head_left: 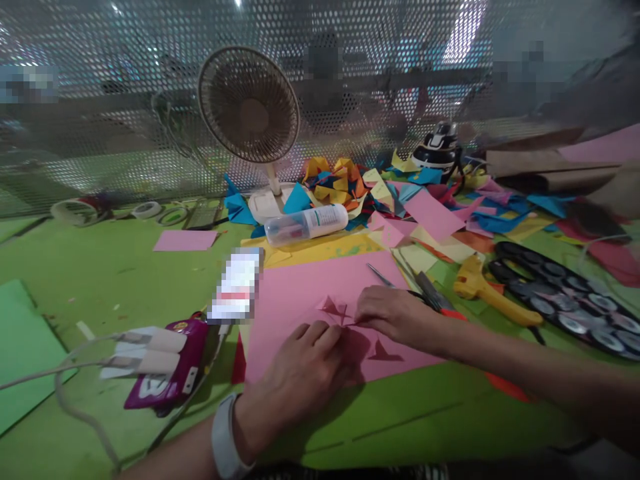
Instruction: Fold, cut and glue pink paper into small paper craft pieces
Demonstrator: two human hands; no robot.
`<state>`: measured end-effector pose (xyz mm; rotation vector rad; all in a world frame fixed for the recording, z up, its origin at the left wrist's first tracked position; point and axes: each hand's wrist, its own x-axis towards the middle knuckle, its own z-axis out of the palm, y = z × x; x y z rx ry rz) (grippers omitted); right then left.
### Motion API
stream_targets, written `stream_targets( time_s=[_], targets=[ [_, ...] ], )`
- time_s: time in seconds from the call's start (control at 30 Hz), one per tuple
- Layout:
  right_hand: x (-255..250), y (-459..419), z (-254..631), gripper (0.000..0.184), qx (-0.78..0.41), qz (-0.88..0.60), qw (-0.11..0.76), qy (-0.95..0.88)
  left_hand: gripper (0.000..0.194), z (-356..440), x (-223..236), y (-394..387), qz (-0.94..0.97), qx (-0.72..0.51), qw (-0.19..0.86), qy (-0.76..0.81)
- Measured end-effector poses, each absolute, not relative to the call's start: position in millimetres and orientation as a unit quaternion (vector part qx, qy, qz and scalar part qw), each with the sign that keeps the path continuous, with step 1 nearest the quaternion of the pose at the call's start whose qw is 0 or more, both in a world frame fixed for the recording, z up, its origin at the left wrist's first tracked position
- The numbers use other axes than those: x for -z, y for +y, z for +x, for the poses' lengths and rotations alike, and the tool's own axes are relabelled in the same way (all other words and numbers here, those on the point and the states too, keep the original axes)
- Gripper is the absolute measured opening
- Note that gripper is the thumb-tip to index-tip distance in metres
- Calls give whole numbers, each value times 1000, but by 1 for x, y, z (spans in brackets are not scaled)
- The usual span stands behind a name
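My right hand (395,315) pinches a thin bit of pink paper over the pink sheet (285,287); my left hand (307,357) curls beside it, grip hidden. One folded pink piece (330,305) stands at twelve o'clock from my left fingers, another (383,350) at four; the pinched bit looks unfinished, and what remains I can't tell. The bottle (327,220) at twelve bears a label (too small to read).

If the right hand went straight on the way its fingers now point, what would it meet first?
Most likely the small folded pink paper just ahead of the right hand, though the left hand lies close to that line and depth is unclear.
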<state>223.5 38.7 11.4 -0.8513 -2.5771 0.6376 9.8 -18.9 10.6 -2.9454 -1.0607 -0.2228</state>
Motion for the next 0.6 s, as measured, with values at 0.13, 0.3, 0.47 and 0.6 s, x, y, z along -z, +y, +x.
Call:
stream_targets(
  time_s=[0.13, 0.3, 0.47, 0.6],
  targets=[
    [-9, 36, 229, 20, -134, -257, 144, -946, 21, 8, -9, -21, -939, 61, 1, -338],
    [-12, 35, 232, 22, -62, -205, 126, -969, 21, 7, -8, -23, -941, 46, 11, -335],
    [-17, 35, 231, 9, -28, -169, 89, -981, 17, 6, -10, -22, -940, 22, 3, -340],
    [-19, 34, 230, 11, -10, -168, 66, -984, 12, 4, -10, -22, -941, 38, -11, -336]
  ],
)
